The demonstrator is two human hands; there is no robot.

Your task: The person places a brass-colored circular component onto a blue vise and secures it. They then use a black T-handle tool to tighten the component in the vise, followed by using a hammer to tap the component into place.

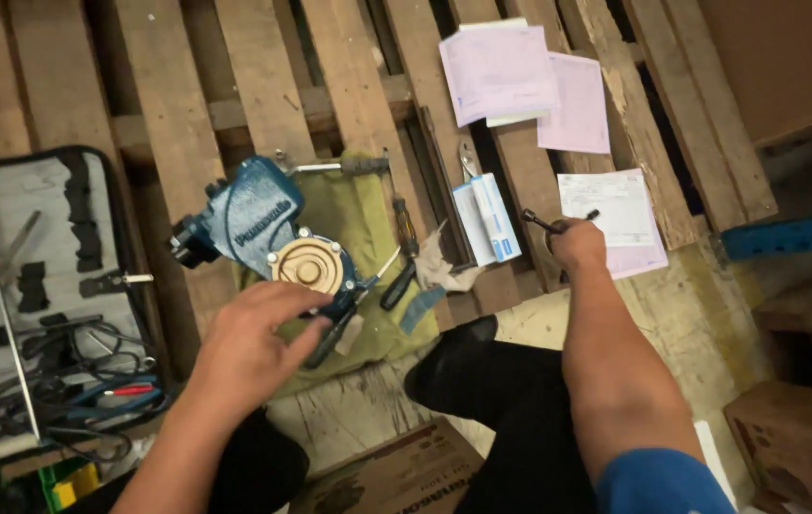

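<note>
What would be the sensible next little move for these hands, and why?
Probably bring the right hand with its dark T-shaped tool back to the blue pump. The left hand already rests at the pump's round brass-coloured face, while the tool is off by the papers.

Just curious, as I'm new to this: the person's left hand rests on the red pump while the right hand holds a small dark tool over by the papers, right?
Not quite: the head view shows a blue pump, not red. The left hand rests on it; the right hand holds the small dark tool by the papers.
</note>
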